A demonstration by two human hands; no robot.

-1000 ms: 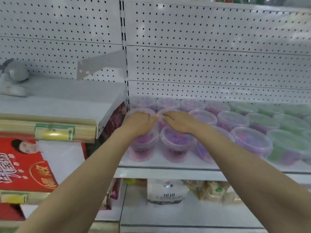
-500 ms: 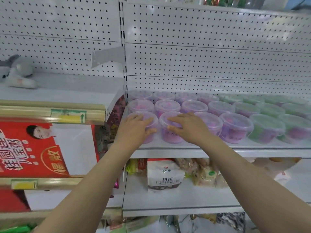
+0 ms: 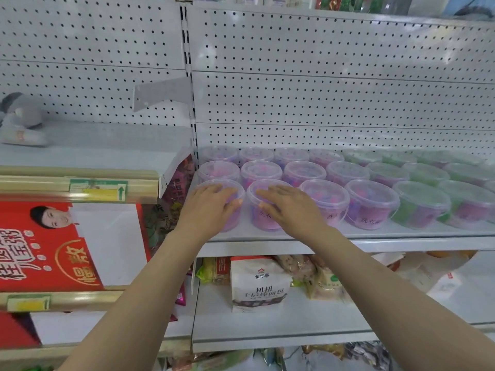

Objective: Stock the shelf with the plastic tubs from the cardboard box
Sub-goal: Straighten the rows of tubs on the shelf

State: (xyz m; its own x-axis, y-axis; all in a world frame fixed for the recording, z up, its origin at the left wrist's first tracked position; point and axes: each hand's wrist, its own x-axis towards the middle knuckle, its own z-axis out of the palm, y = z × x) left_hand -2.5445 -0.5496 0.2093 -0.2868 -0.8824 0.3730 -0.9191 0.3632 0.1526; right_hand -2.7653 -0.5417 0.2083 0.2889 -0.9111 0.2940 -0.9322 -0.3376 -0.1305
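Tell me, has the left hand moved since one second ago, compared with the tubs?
Yes. The left hand slid toward the shelf edge: from the second-row tub to the front corner tub.

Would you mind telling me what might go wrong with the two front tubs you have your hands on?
1. The left hand and right hand rest on the two front-left tubs, which sit near the shelf edge; pulling back could drag them off.
2. Pushing them back may jostle the packed second row.
3. Pressing on the thin clear lids could possibly dent them.
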